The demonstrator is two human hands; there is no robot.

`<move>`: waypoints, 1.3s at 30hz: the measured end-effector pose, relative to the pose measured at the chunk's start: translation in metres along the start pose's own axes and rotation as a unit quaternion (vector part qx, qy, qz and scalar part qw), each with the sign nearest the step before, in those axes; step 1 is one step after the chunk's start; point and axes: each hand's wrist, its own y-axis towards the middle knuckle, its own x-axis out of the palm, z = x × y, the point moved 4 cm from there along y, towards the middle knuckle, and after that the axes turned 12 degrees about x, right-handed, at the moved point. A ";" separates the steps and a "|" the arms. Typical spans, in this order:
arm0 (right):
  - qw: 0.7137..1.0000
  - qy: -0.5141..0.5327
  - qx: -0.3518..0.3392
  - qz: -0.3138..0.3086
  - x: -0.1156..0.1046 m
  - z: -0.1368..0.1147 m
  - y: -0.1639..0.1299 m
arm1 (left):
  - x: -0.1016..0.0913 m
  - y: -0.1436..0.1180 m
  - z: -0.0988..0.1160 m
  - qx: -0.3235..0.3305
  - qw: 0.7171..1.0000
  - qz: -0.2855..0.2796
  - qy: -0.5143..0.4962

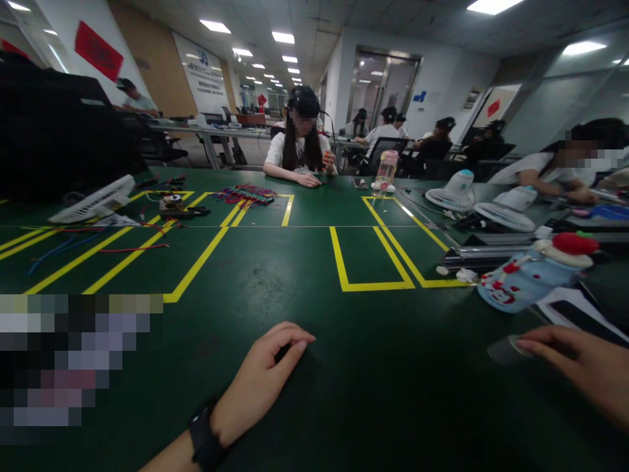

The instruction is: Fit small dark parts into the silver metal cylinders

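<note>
At the left, red and blue wires (59, 248) lay across the green table (265, 282). The left hand (269, 367) rested on the bare green, its thumb and forefinger tips together. Farther right, near the blue bottle (508, 280) and on its near side, a small grey cylinder (505, 352) was pinched by its end between the right hand's (584, 367) thumb and fingers.

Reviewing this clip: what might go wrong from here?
The right hand has the cylinder only by one end, so it may slip or roll.
The blue bottle stands just beyond that hand; a careless lift might knock it over.
</note>
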 end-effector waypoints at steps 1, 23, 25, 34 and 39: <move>0.998 -0.002 0.003 -0.059 0.003 -0.003 -0.002 | 0.000 0.000 0.000 -0.001 1.000 0.000 0.002; 0.846 0.258 -0.423 -0.197 0.046 -0.249 -0.161 | 0.005 -0.003 0.009 0.032 0.999 -0.001 0.017; 0.846 0.293 -0.392 -0.210 0.060 -0.252 -0.160 | 0.007 -0.004 0.017 0.046 0.999 -0.005 0.029; 0.846 0.337 -0.305 -0.280 0.079 -0.245 -0.151 | 0.021 0.008 0.050 0.095 0.988 -0.039 0.112; 0.855 0.311 -0.323 -0.259 0.071 -0.240 -0.149 | 0.005 0.006 0.037 0.056 0.998 0.019 0.028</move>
